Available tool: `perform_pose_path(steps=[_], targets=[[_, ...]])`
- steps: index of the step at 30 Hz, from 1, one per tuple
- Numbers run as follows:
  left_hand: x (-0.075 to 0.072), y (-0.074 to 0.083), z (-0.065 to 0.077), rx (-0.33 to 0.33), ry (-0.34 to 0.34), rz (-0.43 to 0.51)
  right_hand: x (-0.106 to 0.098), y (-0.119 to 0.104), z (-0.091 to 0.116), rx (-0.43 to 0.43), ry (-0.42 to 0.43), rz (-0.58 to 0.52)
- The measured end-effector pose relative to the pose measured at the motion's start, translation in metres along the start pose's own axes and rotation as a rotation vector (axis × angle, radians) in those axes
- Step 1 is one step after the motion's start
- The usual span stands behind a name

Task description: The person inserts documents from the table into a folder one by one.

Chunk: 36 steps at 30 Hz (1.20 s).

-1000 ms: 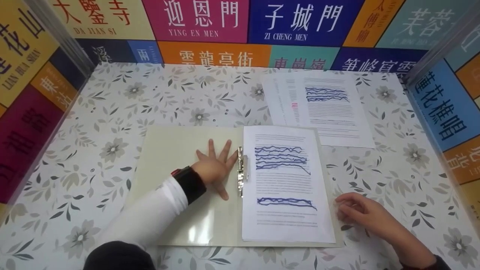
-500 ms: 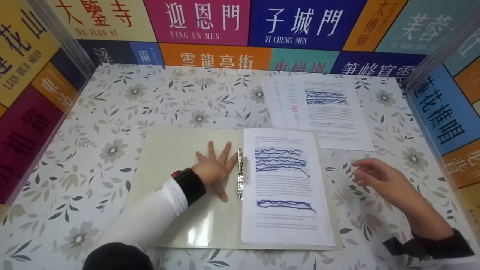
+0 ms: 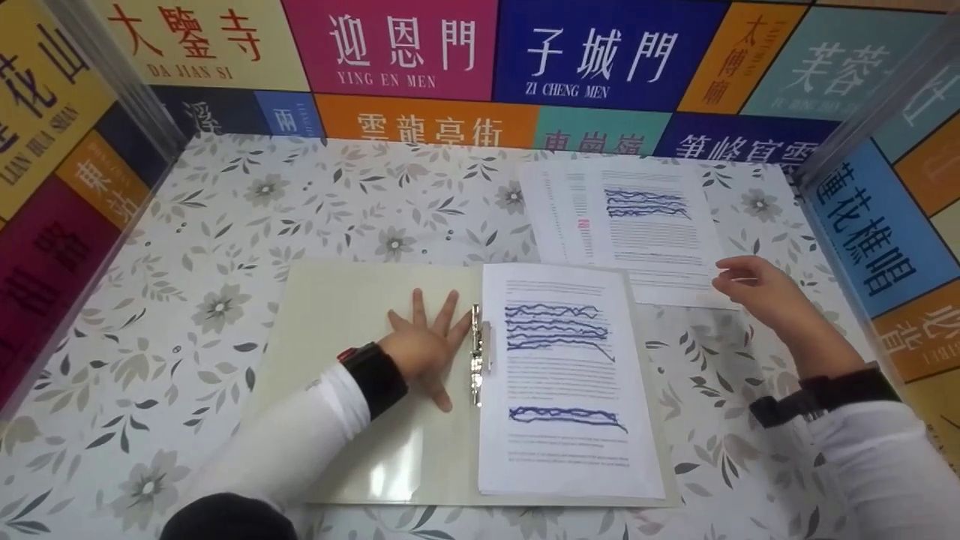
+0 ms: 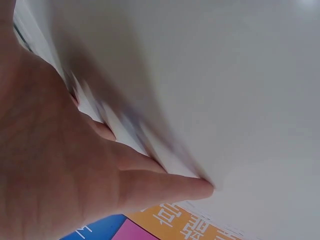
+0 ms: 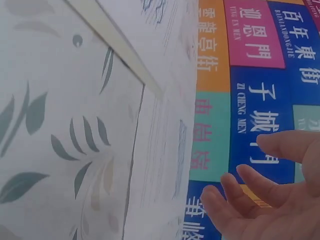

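Note:
An open cream file folder [image 3: 330,300] lies on the table, a metal clip [image 3: 475,356] along its spine. Printed sheets [image 3: 562,382] with blue scribbled lines rest on its right side, beside the clip. My left hand [image 3: 424,349] lies spread on the folder's left cover, fingers straight; the left wrist view shows the palm [image 4: 60,150] and fingertips against the pale cover. Beyond the folder, a fanned stack of papers [image 3: 652,240] has blue scribbles on its top sheet. Over that stack's lower right corner hovers my right hand [image 3: 765,296], fingers loosely bent, holding nothing.
A white tablecloth [image 3: 225,307] with grey flowers and leaves covers the table. Colourful panels with large characters [image 3: 420,45] stand along the back and both sides. Dark bands [image 3: 817,394] circle both wrists.
My right hand has moved from beside the folder's lower right edge up and away to the corner of the loose stack. My left hand has stayed on the cover.

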State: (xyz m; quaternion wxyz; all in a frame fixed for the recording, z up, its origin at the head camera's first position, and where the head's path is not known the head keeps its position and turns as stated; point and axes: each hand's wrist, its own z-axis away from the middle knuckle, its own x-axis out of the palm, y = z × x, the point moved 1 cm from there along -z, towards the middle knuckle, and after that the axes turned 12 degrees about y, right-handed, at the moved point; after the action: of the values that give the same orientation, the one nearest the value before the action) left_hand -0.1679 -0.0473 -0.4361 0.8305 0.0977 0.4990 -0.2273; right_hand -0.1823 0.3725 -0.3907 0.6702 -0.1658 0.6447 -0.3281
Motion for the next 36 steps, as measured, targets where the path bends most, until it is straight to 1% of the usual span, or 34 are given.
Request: perform_pose_path(steps=[3,5,8,11,15,17,20,24,25,29,33,36], targets=[[0.000,0.000,0.001,0.004,0.007,-0.011,0.000,0.007,-0.019,0.083,-0.024,0.028],[-0.001,0.000,0.002,0.014,0.015,-0.010,0.001,0.011,-0.030,0.129,-0.030,0.066],[-0.001,-0.001,0.004,0.030,0.034,0.002,0.003,0.018,-0.043,0.160,-0.046,0.129],[-0.001,0.000,0.005,0.035,0.038,0.008,0.007,0.022,-0.051,0.147,-0.081,0.183],[-0.001,0.000,0.005,0.028,0.027,0.003,0.011,0.024,-0.059,0.123,-0.136,0.243],[-0.002,0.000,0.005,0.025,0.023,0.007,0.013,0.023,-0.062,0.124,-0.159,0.253],[-0.004,0.001,0.005,0.016,0.012,0.006,0.015,0.022,-0.066,0.130,-0.171,0.266],[-0.006,0.001,0.003,0.007,-0.006,0.006,0.019,0.020,-0.068,0.138,-0.161,0.313],[-0.003,0.001,0.000,0.009,0.004,0.004,0.020,0.020,-0.068,0.140,-0.158,0.322],[-0.002,0.000,-0.001,0.005,0.008,0.004,0.023,0.018,-0.069,0.124,-0.144,0.368],[0.000,0.000,-0.001,0.008,0.014,0.005,0.029,0.017,-0.072,0.123,-0.113,0.426],[0.000,0.000,0.000,0.009,0.008,0.005,0.031,0.017,-0.074,0.121,-0.092,0.442]])
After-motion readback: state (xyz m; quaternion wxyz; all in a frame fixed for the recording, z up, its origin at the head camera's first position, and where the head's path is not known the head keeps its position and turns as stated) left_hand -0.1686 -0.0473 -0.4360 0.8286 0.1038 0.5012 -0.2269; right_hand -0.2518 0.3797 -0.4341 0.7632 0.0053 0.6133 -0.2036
